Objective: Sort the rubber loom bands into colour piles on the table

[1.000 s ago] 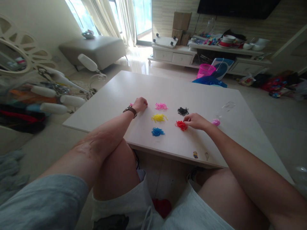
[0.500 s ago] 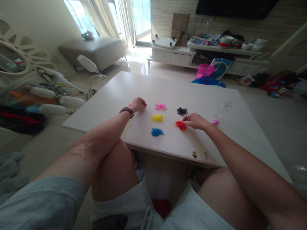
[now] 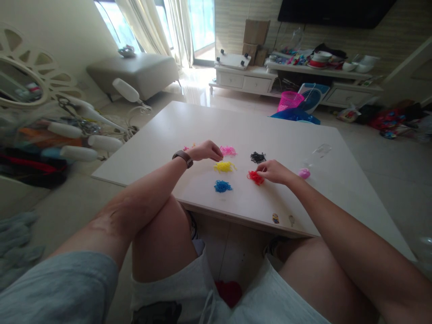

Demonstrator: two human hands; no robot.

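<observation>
Two bare knees and grey shorts fill the near edge of the view, cut off by the frame, and the forearms reach from there onto the white table (image 3: 236, 121). At its near edge sit two small stickers (image 3: 275, 218), too small to make out. Farther in lies a blue pile (image 3: 222, 186) of tiny rubber bands, apart from both hands. Beyond it, the right hand (image 3: 275, 171) rests on the table with its fingertips curled together at the right side of the red pile (image 3: 255, 177); whether they pinch a band cannot be told. A pink lump (image 3: 304, 173) lies just behind that wrist. The yellow pile (image 3: 224, 166) sits just below the left hand (image 3: 207, 150), which wears a watch (image 3: 182, 157) and hovers with fingers bent and drawn together, tips pointing at the pink pile (image 3: 228, 150); anything held is hidden. The black pile (image 3: 258, 157) lies beyond the right hand. A few stray bands (image 3: 189, 147) show behind the left wrist.
</observation>
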